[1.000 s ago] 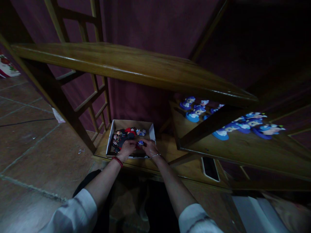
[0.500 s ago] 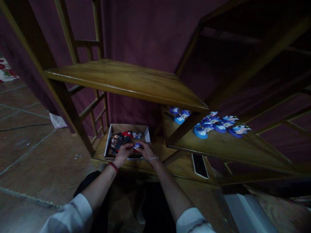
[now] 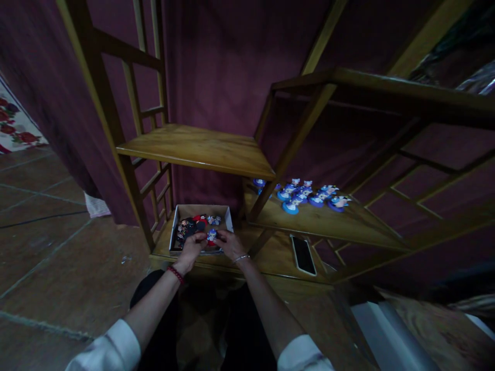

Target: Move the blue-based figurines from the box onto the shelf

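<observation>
A small figurine [image 3: 212, 235] with blue-purple hair is held between my two hands, over the front part of an open box [image 3: 231, 221]. My left hand [image 3: 193, 248] pinches it from the left side. From the right, the fingers of my right hand [image 3: 229, 243] close on it too. Inside the box lie several dark figurines [image 3: 186, 228], a red piece [image 3: 199, 219] and another blue-and-white figurine [image 3: 214, 220]. Fingers hide part of the held figurine's edges.
Several blue and purple figurines on round bases [image 3: 293, 202] stand on the raised shelf [image 3: 320, 221] to the right. Below lies a phone [image 3: 303, 254]. Above the box juts a wooden shelf [image 3: 197, 149]; an upright post [image 3: 133, 196] stands left. A pale box [image 3: 386, 330] sits lower right.
My view has shifted, so more of the right shelving shows. The figurine between my hands has turned more upright, and both hands still hold it above the box.
</observation>
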`<state>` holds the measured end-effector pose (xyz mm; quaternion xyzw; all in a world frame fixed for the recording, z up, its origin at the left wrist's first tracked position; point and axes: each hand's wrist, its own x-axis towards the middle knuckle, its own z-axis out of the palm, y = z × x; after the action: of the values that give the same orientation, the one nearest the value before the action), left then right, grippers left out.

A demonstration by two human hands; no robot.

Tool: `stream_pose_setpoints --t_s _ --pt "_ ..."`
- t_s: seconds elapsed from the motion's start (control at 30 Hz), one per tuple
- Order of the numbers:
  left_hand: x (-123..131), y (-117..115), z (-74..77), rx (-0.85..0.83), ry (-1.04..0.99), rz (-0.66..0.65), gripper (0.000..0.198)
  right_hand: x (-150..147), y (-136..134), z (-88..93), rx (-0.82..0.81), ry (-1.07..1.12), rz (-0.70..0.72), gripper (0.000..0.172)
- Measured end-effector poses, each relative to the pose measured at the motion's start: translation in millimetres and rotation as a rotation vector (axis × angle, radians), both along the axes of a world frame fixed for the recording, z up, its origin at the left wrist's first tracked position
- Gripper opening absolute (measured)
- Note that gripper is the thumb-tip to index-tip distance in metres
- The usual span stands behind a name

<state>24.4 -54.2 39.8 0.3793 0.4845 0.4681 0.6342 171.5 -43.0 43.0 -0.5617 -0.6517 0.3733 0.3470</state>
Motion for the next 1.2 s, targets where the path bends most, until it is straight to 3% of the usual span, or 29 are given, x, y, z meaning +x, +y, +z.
stream_pose_setpoints --t_s 0.3,0.5,0.87,1.03,1.2 --pt "6 -30 44.3 0.026 -0.039 -0.016 0.025 6 -36 35.3 0.079 0.047 -0.025 0.021" --pt "15 -51 66.2 0.049 -0.028 -0.080 0.024 16 -62 54.1 0.137 0.056 -0.056 0.020" --pt "45 -82 92.1 0.193 0.006 -0.315 0.030 49 -106 77.8 0.161 0.059 -0.147 0.018" --pt "61 -92 102.0 0.220 0.052 -0.340 0.026 67 -120 83.1 0.153 0.096 -0.142 0.021" --pt "75 -95 104.1 0.279 0.091 -0.359 0.024 80 -137 103.3 0.124 0.168 -0.093 0.027"
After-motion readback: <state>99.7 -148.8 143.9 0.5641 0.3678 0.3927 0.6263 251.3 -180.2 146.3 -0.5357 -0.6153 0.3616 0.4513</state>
